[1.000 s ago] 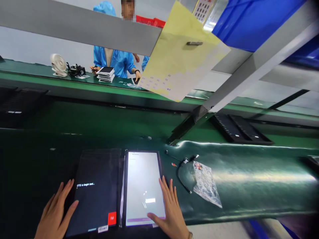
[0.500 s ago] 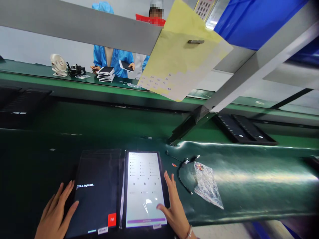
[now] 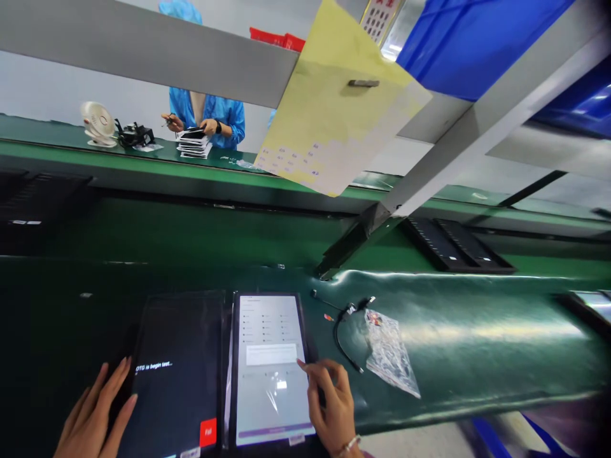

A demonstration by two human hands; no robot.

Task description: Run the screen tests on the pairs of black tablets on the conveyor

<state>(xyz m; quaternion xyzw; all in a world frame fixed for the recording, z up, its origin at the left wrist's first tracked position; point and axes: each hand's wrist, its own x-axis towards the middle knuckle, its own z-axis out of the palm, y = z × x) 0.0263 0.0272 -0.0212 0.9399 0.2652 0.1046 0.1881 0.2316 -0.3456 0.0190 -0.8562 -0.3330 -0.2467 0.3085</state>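
Two tablets lie side by side on the dark green table. The left tablet [image 3: 179, 337] has a black screen reading "OTG is begin test..." and a red "Fail" box near its bottom. The right tablet [image 3: 267, 407] shows a light file screen with a white pop-up box. My left hand [image 3: 98, 410] rests at the left tablet's left edge, fingers spread, holding nothing. My right hand [image 3: 330, 401] has its index finger extended to the right end of the pop-up, the other fingers curled loosely, nothing held.
Right of the tablets lie a black cable [image 3: 338, 331], a small orange piece [image 3: 328, 317] and a clear plastic bag [image 3: 391, 353]. Black trays [image 3: 458, 245] sit farther back. A metal post [image 3: 363, 235] rises behind. Across, a person in blue [image 3: 229, 114] handles stacked tablets [image 3: 194, 147].
My right hand has gone from spread at the right tablet's edge to pointing at its screen. A pop-up has appeared there. The person across has brought a tablet down to the stack.
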